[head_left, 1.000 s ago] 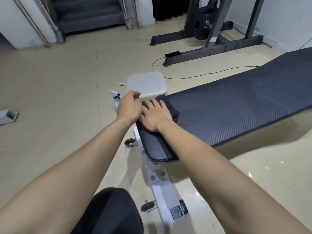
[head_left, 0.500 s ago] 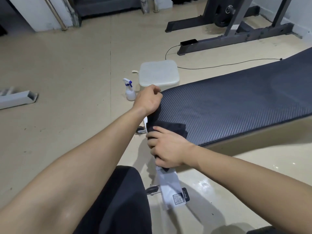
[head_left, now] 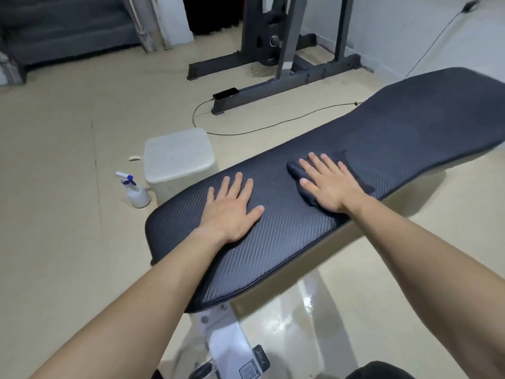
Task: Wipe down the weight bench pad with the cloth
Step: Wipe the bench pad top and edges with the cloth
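Observation:
The long dark bench pad (head_left: 396, 138) with a woven texture runs from the near left to the far right. A dark cloth (head_left: 352, 170) lies flat on its middle. My right hand (head_left: 328, 184) presses flat on the cloth, fingers spread, covering most of it. My left hand (head_left: 232, 209) rests palm down on the bare pad near its left end, fingers apart, holding nothing.
A spray bottle (head_left: 135, 191) and a white padded stool (head_left: 177, 160) stand on the floor left of the bench. A black cable (head_left: 273, 124) and a dark rack base (head_left: 287, 86) lie behind. The white bench frame (head_left: 229, 340) is below the pad.
My right hand has moved with the cloth from the pad's near end up onto its middle. My left hand left the pad's end edge and now lies flat on top.

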Action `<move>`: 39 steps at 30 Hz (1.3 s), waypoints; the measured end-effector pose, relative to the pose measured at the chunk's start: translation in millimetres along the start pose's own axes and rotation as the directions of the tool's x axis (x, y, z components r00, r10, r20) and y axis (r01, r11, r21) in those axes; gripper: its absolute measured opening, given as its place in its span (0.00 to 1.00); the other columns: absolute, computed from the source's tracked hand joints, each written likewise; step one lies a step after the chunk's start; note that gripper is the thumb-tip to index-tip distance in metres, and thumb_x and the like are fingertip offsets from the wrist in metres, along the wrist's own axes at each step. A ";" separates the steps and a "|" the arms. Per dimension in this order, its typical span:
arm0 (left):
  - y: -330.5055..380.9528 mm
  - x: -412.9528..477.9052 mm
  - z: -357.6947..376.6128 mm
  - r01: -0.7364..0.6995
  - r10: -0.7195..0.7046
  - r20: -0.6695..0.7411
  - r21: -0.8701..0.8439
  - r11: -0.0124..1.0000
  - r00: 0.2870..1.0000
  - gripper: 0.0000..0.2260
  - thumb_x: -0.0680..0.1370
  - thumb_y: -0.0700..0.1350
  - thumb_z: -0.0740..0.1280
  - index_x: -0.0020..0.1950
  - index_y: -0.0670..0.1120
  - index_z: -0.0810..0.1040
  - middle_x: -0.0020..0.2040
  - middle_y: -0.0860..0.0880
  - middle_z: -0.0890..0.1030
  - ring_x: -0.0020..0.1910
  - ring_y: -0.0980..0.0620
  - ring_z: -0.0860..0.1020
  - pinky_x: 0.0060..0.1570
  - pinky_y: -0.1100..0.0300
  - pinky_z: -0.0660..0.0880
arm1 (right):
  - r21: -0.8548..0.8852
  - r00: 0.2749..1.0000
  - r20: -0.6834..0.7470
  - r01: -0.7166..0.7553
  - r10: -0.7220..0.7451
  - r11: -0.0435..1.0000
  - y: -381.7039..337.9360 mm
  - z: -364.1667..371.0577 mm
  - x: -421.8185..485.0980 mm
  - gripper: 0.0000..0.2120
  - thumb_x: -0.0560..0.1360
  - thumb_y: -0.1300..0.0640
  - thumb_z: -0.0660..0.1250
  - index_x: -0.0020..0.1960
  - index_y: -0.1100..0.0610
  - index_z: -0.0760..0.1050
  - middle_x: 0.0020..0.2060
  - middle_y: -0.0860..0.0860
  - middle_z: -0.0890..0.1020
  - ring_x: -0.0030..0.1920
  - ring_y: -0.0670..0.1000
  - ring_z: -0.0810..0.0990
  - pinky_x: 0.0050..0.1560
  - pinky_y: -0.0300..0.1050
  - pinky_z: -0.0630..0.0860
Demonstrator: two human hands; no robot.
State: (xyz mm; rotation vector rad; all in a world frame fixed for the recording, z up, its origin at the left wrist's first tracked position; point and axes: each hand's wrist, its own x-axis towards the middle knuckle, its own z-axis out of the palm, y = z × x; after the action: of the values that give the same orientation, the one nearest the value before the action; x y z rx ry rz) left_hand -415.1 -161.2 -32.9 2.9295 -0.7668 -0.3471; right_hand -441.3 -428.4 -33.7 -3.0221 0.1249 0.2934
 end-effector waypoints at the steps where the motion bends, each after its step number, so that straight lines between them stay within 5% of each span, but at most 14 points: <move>1: 13.7 9.5 2.9 -0.024 0.024 0.017 0.021 0.999 1.000 0.33 0.80 0.66 0.45 0.81 0.54 0.42 0.81 0.51 0.39 0.80 0.46 0.38 0.76 0.40 0.40 | 0.016 0.998 -0.006 -0.060 0.060 0.998 16.1 -1.4 0.5 0.29 0.83 0.38 0.41 0.81 0.43 0.40 0.80 0.45 0.40 0.80 0.50 0.38 0.77 0.55 0.40; 12: 90.1 91.8 12.0 -0.232 0.238 -0.045 0.105 0.967 0.970 0.34 0.78 0.69 0.37 0.81 0.56 0.38 0.81 0.51 0.37 0.80 0.46 0.37 0.75 0.37 0.41 | 0.149 0.830 -0.010 -0.550 0.557 0.822 100.9 -13.3 27.0 0.29 0.82 0.39 0.40 0.81 0.45 0.41 0.81 0.48 0.40 0.80 0.53 0.38 0.78 0.57 0.39; 24: 93.0 91.2 10.4 -0.256 0.264 -0.081 0.093 0.962 0.961 0.34 0.78 0.67 0.39 0.81 0.55 0.40 0.82 0.50 0.39 0.80 0.45 0.38 0.75 0.37 0.41 | 0.051 0.952 -0.057 -0.297 0.299 0.954 22.9 8.2 -15.5 0.29 0.82 0.38 0.40 0.80 0.42 0.39 0.80 0.47 0.38 0.79 0.52 0.36 0.77 0.56 0.37; 28: 95.3 92.0 9.1 -0.230 0.240 -0.078 0.125 0.965 0.968 0.33 0.78 0.67 0.41 0.81 0.56 0.42 0.82 0.50 0.41 0.80 0.46 0.41 0.75 0.38 0.43 | 0.039 0.968 -0.057 -0.242 0.244 0.969 44.9 -2.5 21.1 0.29 0.83 0.38 0.40 0.81 0.43 0.39 0.80 0.48 0.39 0.80 0.52 0.37 0.77 0.56 0.38; 33: 118.5 118.1 -0.1 -0.116 0.138 -0.245 0.103 0.988 0.960 0.29 0.74 0.66 0.53 0.72 0.53 0.66 0.74 0.47 0.65 0.71 0.44 0.63 0.67 0.46 0.61 | 0.035 0.982 -0.045 -0.180 0.182 0.983 98.3 -19.2 72.2 0.28 0.83 0.39 0.41 0.81 0.43 0.40 0.80 0.47 0.39 0.80 0.51 0.37 0.78 0.56 0.39; 39: 147.4 171.0 -1.5 0.086 -0.082 -0.291 0.001 0.996 0.953 0.27 0.76 0.62 0.57 0.68 0.48 0.69 0.68 0.44 0.69 0.68 0.42 0.66 0.67 0.44 0.62 | 0.066 0.973 -0.065 -0.216 0.220 0.974 185.9 -32.5 88.0 0.28 0.83 0.38 0.41 0.81 0.43 0.40 0.81 0.46 0.40 0.80 0.50 0.39 0.78 0.57 0.39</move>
State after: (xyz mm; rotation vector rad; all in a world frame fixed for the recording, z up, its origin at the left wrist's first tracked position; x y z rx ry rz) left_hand -339.3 -373.7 -43.1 2.9350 -0.6055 0.0850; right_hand -366.1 -622.6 -36.6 -2.9629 0.4657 0.1948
